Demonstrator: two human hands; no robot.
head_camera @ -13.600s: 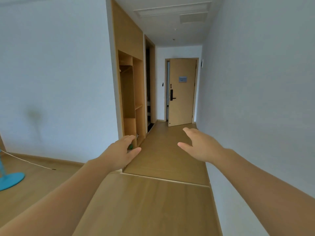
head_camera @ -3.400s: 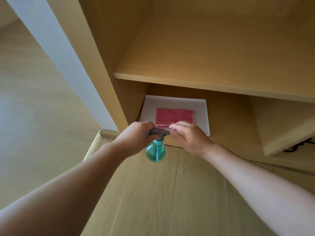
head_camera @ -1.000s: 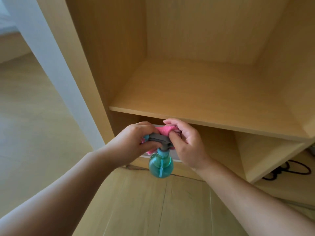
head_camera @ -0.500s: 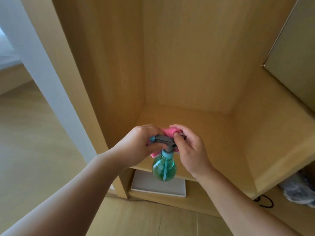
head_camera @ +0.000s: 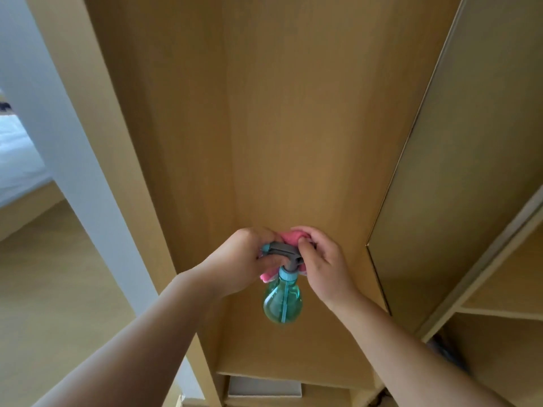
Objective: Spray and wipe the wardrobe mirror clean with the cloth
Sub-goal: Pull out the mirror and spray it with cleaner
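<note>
We find soft, even daylight entering from the left, where the white wall (head_camera: 58,136) reads brightest. The wardrobe interior (head_camera: 293,127) darkens toward its upper corners. Straight edges bow near the frame borders. Focus is slightly soft throughout; we note no glare.

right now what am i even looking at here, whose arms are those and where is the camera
There is no machine here. The camera sits on a person's head, looking forward and down, so the two bare arms are that person's own. The left hand grips the grey trigger head of a green spray bottle, which hangs below it. The right hand touches the same trigger head and holds a pink cloth bunched behind it. Behind them is an open wooden wardrobe. The darker panel on the right may be the mirror; I cannot be sure.
</note>
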